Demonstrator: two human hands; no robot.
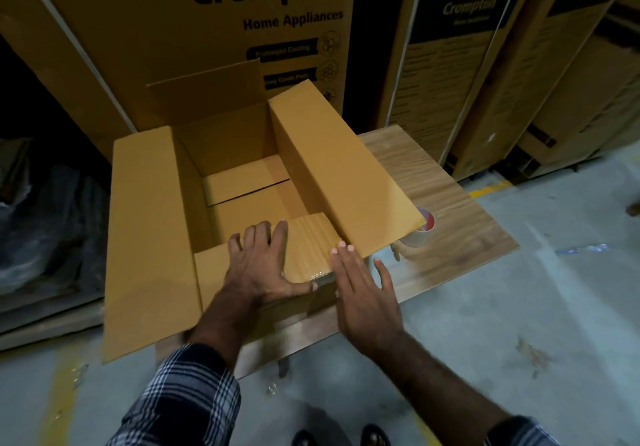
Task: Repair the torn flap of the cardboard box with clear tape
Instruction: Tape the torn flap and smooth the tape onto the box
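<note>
An open brown cardboard box [149, 238] stands on a low wooden table [450, 203]. Its near flap [308, 241] is folded inward, with shiny clear tape [320, 276] along its near right edge. My left hand [259, 262] lies flat on this flap, fingers spread, thumb pressing near the tape. My right hand [363, 293] is open with fingers straight, resting against the flap's right edge and the box corner. A roll of clear tape [417, 232] sits on the table to the right, partly hidden under the box's right flap [346, 168].
Tall printed appliance cartons [242, 30] stand right behind the table, more [502, 65] to the right. Dark plastic-wrapped bundles [45, 238] lie on the left. Grey concrete floor [519, 307] surrounds the table, with my shoes [341, 437] at the bottom.
</note>
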